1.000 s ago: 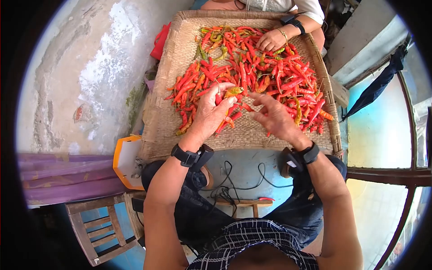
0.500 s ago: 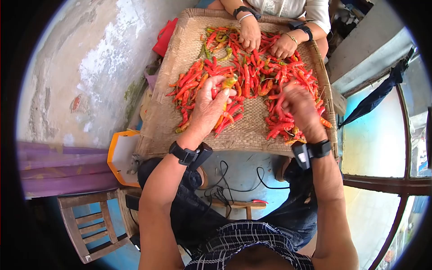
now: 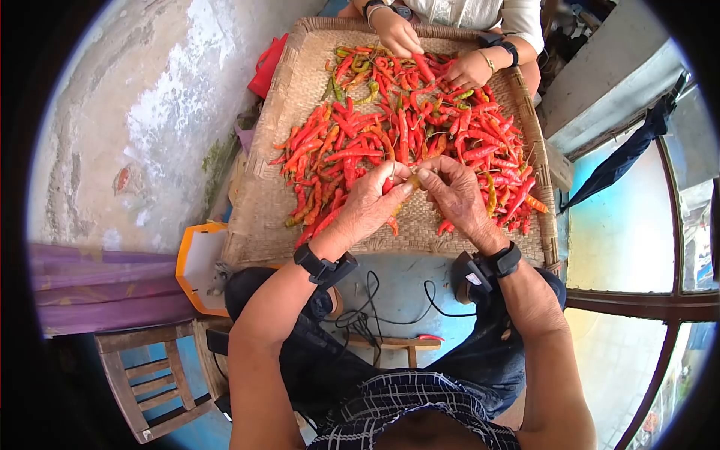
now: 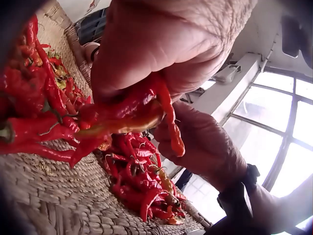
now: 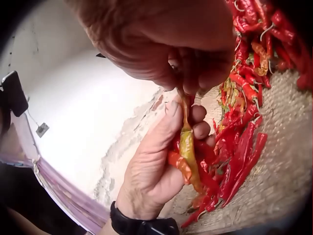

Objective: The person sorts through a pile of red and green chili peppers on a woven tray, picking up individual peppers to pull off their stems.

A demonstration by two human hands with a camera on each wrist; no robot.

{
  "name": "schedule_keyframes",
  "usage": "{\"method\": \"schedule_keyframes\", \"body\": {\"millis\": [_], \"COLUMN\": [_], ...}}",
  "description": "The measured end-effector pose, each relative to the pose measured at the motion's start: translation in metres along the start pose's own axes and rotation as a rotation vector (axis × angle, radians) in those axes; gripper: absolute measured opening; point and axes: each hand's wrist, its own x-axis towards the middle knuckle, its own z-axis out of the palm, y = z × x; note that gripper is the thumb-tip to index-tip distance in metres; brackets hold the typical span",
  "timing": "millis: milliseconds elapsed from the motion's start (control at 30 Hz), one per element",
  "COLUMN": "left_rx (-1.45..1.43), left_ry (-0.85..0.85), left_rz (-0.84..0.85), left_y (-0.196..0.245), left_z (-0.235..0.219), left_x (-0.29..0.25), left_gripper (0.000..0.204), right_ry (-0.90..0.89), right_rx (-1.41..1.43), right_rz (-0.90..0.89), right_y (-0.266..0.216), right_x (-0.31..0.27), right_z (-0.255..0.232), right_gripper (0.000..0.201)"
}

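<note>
My left hand (image 3: 366, 204) curls round several red peppers and a yellow-green pepper (image 5: 188, 147), whose upper end pokes out between thumb and fingers in the right wrist view. The right hand (image 3: 459, 196) pinches that pepper's tip with thumb and fingertips, close beside the left. In the left wrist view red peppers (image 4: 132, 100) stick out under the left hand (image 4: 166, 44), and a thin orange-red one (image 4: 168, 115) hangs down. Beneath both hands a woven tray (image 3: 266, 217) bears many red peppers (image 3: 487, 139), with a few green and orange ones among them.
Across the tray another person's two hands (image 3: 397, 31) touch peppers at its far side. An orange-edged box (image 3: 201, 262) and a wooden chair (image 3: 161, 382) stand at the left, a window (image 3: 626, 232) at the right. Black cables (image 3: 367, 319) lie on the floor.
My right hand has come back from the pile on the right to meet the left hand. The left hand keeps its grip. The other person's left-side hand has come into view and shifted back slightly.
</note>
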Motion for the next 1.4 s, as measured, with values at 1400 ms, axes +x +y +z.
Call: {"method": "schedule_keyframes", "body": {"millis": [1400], "left_rx": [-0.891], "left_ry": [0.342], "left_rz": [-0.392], "left_y": [-0.03], "left_z": [-0.029], "left_x": [0.008], "left_gripper": [0.036], "right_ry": [0.807], "right_rx": [-1.093], "right_rz": [-0.333], "right_y": [0.012], "right_x": [0.033], "right_z": [-0.122], "right_gripper": [0.031]}}
